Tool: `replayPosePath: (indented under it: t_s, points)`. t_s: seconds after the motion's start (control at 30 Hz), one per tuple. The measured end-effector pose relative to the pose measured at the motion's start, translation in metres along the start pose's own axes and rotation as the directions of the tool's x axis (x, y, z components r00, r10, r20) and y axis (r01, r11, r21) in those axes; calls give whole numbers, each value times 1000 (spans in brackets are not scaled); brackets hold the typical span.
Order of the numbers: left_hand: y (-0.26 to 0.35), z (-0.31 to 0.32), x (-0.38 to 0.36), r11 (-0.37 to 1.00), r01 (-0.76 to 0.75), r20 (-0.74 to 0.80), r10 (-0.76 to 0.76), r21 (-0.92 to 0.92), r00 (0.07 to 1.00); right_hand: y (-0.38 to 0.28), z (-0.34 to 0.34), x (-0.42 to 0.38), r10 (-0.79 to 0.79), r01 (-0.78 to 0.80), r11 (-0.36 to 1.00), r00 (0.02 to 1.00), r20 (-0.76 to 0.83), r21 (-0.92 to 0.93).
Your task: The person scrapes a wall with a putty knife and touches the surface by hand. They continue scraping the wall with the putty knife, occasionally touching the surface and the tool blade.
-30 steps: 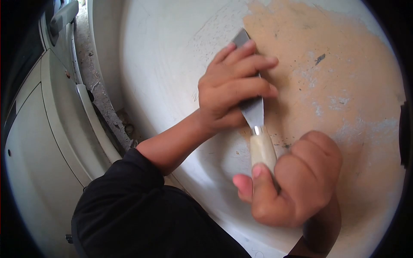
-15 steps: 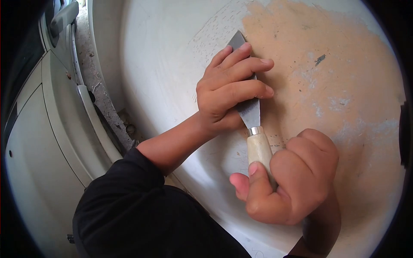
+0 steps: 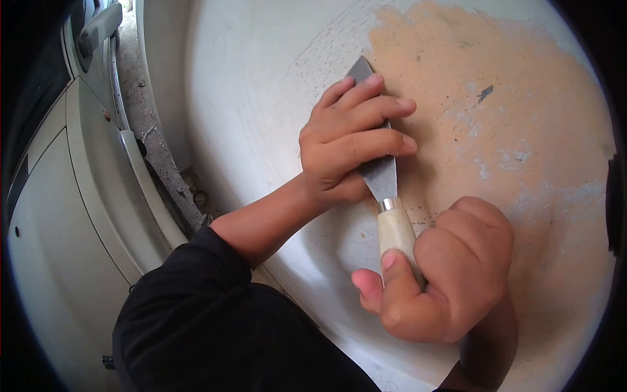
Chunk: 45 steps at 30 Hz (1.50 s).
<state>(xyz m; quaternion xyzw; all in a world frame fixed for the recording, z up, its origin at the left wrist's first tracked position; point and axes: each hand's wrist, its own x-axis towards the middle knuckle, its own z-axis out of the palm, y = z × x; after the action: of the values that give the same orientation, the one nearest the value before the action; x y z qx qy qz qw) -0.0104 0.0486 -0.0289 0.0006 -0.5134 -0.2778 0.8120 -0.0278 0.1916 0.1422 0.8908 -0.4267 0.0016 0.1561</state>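
A putty knife with a grey metal blade and a pale wooden handle lies at a slant over a large curved white panel. My right hand is closed around the handle, its thumb along the near side. Across the blade rests my left hand, fingers spread and stretched out over the metal. Its thumb is partly hidden near the blade's lower part. Above the fingers the blade's corner shows, close to the edge of a tan filler patch on the panel.
A dark mark and pale bluish-white spots lie within the tan patch. On the left stands a light-coloured vehicle door with a handle. A gritty strip of ground runs between the vehicle and the panel.
The putty knife and both hands have shifted slightly down in view, the blade corner sitting a little lower. Both hands keep their places on the tool.
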Motion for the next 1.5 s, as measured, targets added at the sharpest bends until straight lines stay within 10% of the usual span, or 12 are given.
replayPosePath:
  t_s: [1.5]
  points:
    - [-8, 3, 2, 999, 21, -41, -22, -30, 999, 6, 6, 1, 41, -42, 998, 999, -34, -51]
